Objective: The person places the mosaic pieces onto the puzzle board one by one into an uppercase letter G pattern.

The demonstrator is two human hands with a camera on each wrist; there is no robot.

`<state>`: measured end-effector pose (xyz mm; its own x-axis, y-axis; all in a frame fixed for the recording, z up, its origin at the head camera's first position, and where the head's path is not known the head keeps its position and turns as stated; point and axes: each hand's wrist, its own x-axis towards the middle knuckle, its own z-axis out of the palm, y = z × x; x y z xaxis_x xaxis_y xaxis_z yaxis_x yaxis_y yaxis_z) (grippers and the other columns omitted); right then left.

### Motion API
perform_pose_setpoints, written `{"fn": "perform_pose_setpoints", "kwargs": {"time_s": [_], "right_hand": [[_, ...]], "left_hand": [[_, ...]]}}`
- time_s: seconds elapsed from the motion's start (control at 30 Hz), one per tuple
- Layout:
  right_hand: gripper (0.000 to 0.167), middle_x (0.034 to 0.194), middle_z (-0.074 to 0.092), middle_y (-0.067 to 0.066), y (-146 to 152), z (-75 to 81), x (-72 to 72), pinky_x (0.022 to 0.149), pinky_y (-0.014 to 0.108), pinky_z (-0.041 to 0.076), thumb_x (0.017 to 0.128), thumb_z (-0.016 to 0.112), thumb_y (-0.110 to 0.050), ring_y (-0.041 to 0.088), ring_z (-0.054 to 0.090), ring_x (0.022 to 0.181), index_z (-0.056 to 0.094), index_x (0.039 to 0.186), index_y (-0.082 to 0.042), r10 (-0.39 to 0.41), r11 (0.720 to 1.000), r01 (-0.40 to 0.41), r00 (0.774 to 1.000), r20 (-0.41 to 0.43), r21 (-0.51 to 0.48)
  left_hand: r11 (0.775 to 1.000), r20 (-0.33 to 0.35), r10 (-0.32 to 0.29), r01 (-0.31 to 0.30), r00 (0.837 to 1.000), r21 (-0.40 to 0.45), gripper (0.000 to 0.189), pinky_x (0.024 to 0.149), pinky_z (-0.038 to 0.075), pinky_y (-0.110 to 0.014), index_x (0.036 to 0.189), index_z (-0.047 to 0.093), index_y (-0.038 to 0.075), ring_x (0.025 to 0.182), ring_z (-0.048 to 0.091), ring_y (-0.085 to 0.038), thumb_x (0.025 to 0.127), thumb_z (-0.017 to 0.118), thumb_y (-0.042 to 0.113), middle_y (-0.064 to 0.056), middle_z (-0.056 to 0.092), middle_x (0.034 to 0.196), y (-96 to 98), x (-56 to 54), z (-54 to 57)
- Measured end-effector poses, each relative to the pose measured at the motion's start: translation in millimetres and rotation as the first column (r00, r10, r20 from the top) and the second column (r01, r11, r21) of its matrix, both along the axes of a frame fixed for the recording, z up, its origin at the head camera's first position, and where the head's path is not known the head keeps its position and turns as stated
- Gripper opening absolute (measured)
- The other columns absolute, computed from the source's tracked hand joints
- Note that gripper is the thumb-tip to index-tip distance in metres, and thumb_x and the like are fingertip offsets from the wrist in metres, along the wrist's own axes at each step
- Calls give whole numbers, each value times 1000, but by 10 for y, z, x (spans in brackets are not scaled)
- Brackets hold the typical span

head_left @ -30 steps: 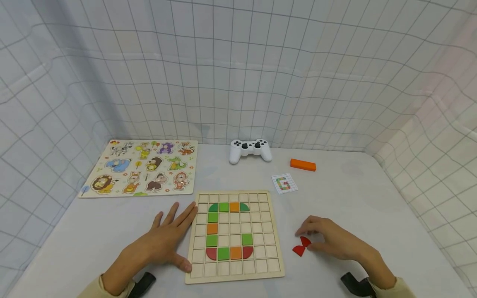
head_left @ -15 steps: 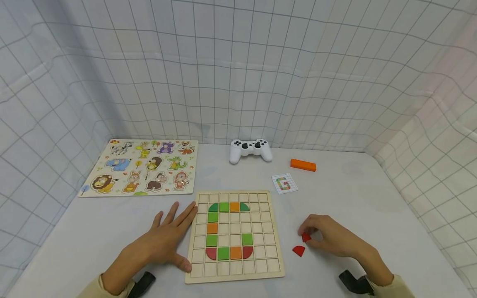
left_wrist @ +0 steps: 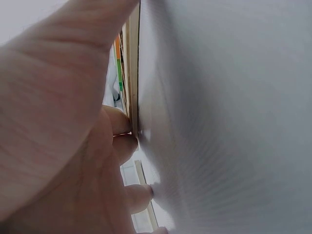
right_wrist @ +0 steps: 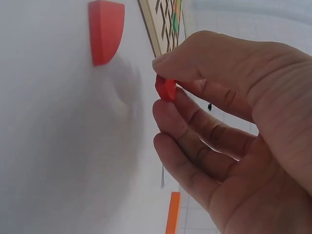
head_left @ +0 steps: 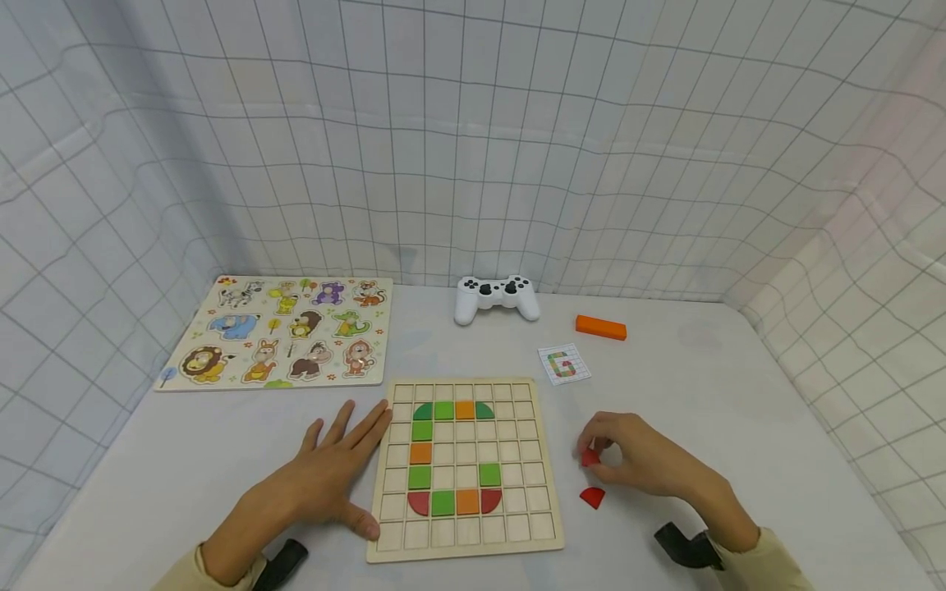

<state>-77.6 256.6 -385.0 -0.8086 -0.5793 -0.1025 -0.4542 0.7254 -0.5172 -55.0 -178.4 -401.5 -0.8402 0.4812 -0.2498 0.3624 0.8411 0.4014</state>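
Note:
My right hand point(head_left: 639, 460) pinches a red quarter-circle piece point(right_wrist: 165, 88) between thumb and fingers, over the table right of the wooden grid board point(head_left: 517, 529). Another red quarter-circle piece point(head_left: 593, 497) lies on the table just below that hand. My left hand point(head_left: 325, 476) rests spread at the board's left edge, thumb and fingertips against it. Green and orange squares, such as an orange square point(head_left: 420, 453), sit in the board's cells. Dark green quarter circles mark the upper corners of their outline, red ones the lower corners.
Beyond the board's right corner lies a small pattern card point(head_left: 565, 364). Behind it are an orange block point(head_left: 601, 327) and a white game controller point(head_left: 497, 299). An animal puzzle board point(head_left: 277, 332) takes up the back left. Grid-patterned cloth walls point(head_left: 473, 148) surround the table.
My right hand has picked up one red quarter-circle piece and moved it slightly left and away from me. The other red piece stays put. My left hand has not moved.

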Motion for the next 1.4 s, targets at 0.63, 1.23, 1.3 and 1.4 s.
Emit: {"fn": "perform_pose_setpoints", "kwargs": {"time_s": [0.63,1.23,1.3,1.4], "right_hand": [[18,99,63,-15,-406,73,-110,80,27,55,88,73,-14,7,59,90,70,104,-20,48,999,-49,998,-35,-23],[15,100,67,-12,-906,65,-229,79,25,54,94,71,-20,7,60,89,71,108,-17,131,989,-132,991,-17,-65],[15,100,67,-12,-959,50,-231,81,25,54,94,71,-20,7,59,90,71,109,-17,136,989,-136,991,-5,-66],[15,100,67,-12,-1031,25,-237,81,24,53,94,71,-21,7,59,89,72,108,-16,148,987,-148,989,-4,-61]], "left_hand": [[1000,2,-2,2,1000,12,146,109,5,-81,161,14,8,150,-1,-54,49,82,70,-11,8,170,-8,-2,-2],[1000,-5,-3,3,1000,11,145,109,5,-81,161,15,9,150,0,-54,49,81,71,-11,8,170,-12,-3,-6],[1000,-4,-3,3,1000,10,145,109,5,-80,161,14,9,150,0,-54,49,81,72,-11,8,170,-11,-5,-11],[1000,-4,-3,3,1000,9,146,110,5,-80,161,15,9,150,0,-54,48,81,72,-11,8,170,-10,-6,-18]]}}
